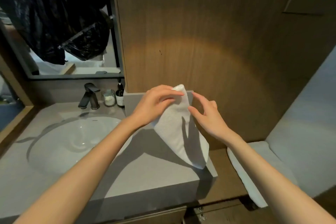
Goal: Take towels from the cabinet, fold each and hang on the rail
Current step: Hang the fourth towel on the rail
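Pinching the top corner of one white towel (171, 133) between thumb and curled fingers, the left hand (154, 104) held it up at the centre of the frame. The cloth hung down over the right end of the grey counter (149, 172). The right hand (209, 114) hovered just beside the towel's right edge, fingers spread and loosely bent, thumb tip at the cloth, gripping nothing. A wooden panel (218, 42) rose directly behind both hands. At centre left sat one white basin (72, 142), with one dark tap (90, 96), one glass jar (109, 97) and one dark bottle (120, 96) behind it, below one mirror (54, 14) at upper left.
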The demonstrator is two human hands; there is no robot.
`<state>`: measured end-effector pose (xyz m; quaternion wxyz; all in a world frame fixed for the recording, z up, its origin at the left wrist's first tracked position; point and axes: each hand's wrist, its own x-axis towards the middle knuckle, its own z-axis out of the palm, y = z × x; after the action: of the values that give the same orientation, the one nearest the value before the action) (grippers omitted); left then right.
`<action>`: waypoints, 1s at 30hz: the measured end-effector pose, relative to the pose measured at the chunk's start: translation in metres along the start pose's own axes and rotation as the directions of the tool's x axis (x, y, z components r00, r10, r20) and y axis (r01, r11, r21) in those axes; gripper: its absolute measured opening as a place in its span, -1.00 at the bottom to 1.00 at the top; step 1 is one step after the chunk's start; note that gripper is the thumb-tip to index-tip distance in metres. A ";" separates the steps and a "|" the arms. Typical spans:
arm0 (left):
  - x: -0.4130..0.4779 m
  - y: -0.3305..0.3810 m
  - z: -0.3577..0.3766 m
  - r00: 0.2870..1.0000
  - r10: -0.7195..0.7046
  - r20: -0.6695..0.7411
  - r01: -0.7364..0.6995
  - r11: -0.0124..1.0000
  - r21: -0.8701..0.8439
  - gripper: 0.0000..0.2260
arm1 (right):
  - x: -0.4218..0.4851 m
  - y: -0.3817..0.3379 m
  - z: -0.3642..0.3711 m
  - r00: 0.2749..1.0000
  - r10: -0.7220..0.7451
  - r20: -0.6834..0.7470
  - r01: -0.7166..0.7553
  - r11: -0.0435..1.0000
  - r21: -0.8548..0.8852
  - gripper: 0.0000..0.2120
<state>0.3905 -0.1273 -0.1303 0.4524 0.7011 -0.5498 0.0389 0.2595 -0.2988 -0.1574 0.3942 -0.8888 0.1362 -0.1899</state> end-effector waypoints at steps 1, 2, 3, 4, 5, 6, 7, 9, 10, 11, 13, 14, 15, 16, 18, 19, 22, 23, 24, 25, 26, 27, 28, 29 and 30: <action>0.007 0.017 -0.003 0.999 0.035 0.025 -0.036 0.999 0.017 -0.72 | -0.003 -0.011 -0.012 1.000 -0.005 -0.001 0.005 1.000 0.005 -0.59; 0.013 0.032 -0.006 0.996 0.069 0.053 -0.071 0.997 0.034 -0.71 | -0.008 -0.021 -0.023 1.000 -0.007 0.010 0.007 1.000 0.026 -0.66; 0.018 0.047 -0.008 0.992 0.097 0.080 -0.101 0.994 0.046 -0.71 | -0.013 -0.030 -0.032 1.000 -0.004 0.025 0.002 0.998 0.056 -0.74; 0.023 0.060 -0.009 0.987 0.119 0.107 -0.126 0.990 0.056 -0.71 | -0.017 -0.037 -0.041 0.999 0.002 0.035 -0.005 0.997 0.081 -0.80; 0.027 0.072 -0.011 0.983 0.135 0.127 -0.144 0.987 0.068 -0.72 | -0.023 -0.043 -0.050 0.999 0.008 0.039 -0.011 0.996 0.093 -0.82; 0.031 0.083 -0.013 0.979 0.148 0.141 -0.161 0.984 0.083 -0.74 | -0.029 -0.048 -0.059 0.999 0.010 0.039 -0.013 0.995 0.098 -0.81; 0.035 0.093 -0.015 0.975 0.162 0.149 -0.178 0.979 0.099 -0.76 | -0.035 -0.053 -0.068 0.999 0.007 0.035 -0.010 0.995 0.103 -0.80; 0.044 0.114 -0.020 0.964 0.208 0.167 -0.226 0.969 0.099 -0.81 | -0.050 -0.062 -0.084 1.000 -0.003 0.010 0.002 0.992 0.125 -0.79; 0.048 0.125 -0.022 0.957 0.237 0.169 -0.255 0.962 0.096 -0.82 | -0.057 -0.067 -0.092 1.000 -0.008 -0.013 0.010 0.991 0.131 -0.80; 0.053 0.135 -0.023 0.952 0.264 0.157 -0.281 0.954 0.103 -0.83 | -0.063 -0.072 -0.101 0.999 -0.014 -0.044 0.020 0.991 0.129 -0.83; 0.061 0.155 -0.023 0.949 0.304 0.079 -0.312 0.941 0.130 -0.79 | -0.073 -0.082 -0.119 0.992 -0.019 -0.122 0.033 0.993 0.115 -0.88; 0.065 0.163 -0.021 0.950 0.310 0.019 -0.310 0.941 0.140 -0.74 | -0.078 -0.087 -0.129 0.987 -0.020 -0.159 0.038 0.993 0.115 -0.89; 0.069 0.171 -0.019 0.952 0.304 -0.042 -0.296 0.945 0.142 -0.68 | -0.082 -0.091 -0.139 0.981 -0.019 -0.192 0.042 0.993 0.113 -0.89; 0.073 0.180 -0.016 0.951 0.291 -0.106 -0.276 0.951 0.138 -0.61 | -0.087 -0.095 -0.151 0.974 -0.019 -0.224 0.043 0.994 0.104 -0.88; 0.080 0.197 -0.007 0.957 0.206 -0.206 -0.190 0.977 0.093 -0.47 | -0.096 -0.101 -0.177 0.957 -0.029 -0.288 0.052 0.996 0.072 -0.86; 0.084 0.208 -0.002 0.966 0.138 -0.221 -0.134 0.990 0.030 -0.38 | -0.101 -0.103 -0.191 0.948 -0.036 -0.316 0.058 0.997 0.060 -0.86; 0.097 0.236 0.020 0.995 -0.035 -0.098 0.014 0.977 -0.212 -0.18 | -0.117 -0.110 -0.238 0.921 -0.056 -0.385 0.088 0.994 0.066 -0.87; 0.103 0.244 0.029 0.998 -0.061 -0.027 0.051 0.960 -0.276 -0.18 | -0.122 -0.111 -0.255 0.913 -0.062 -0.403 0.100 0.992 0.074 -0.88; 0.108 0.252 0.038 0.996 -0.076 0.036 0.084 0.942 -0.324 -0.22 | -0.128 -0.111 -0.272 0.905 -0.070 -0.419 0.113 0.991 0.077 -0.88; 0.112 0.261 0.048 0.991 -0.101 0.086 0.124 0.930 -0.347 -0.29 | -0.133 -0.112 -0.289 0.897 -0.083 -0.434 0.126 0.989 0.072 -0.89; 0.115 0.273 0.058 0.985 -0.127 0.116 0.160 0.922 -0.354 -0.36 | -0.138 -0.112 -0.306 0.888 -0.094 -0.450 0.137 0.989 0.063 -0.90; 0.118 0.284 0.069 0.982 -0.145 0.121 0.179 0.920 -0.349 -0.42 | -0.142 -0.112 -0.323 0.878 -0.108 -0.466 0.147 0.988 0.048 -0.91; 0.121 0.296 0.079 0.983 -0.154 0.105 0.181 0.917 -0.355 -0.50 | -0.146 -0.111 -0.340 0.869 -0.123 -0.478 0.157 0.987 0.032 -0.91; 0.123 0.308 0.089 0.985 -0.154 0.077 0.172 0.910 -0.378 -0.58 | -0.149 -0.111 -0.357 0.864 -0.135 -0.486 0.162 0.987 0.014 -0.90; 0.127 0.321 0.097 0.986 -0.160 0.047 0.165 0.896 -0.413 -0.65 | -0.152 -0.113 -0.373 0.860 -0.143 -0.491 0.162 0.987 -0.003 -0.89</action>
<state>0.1386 -0.2818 0.0723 0.5896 0.6324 -0.4877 -0.1209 -0.0316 -0.4079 0.1225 0.3477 -0.8120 0.1571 -0.4417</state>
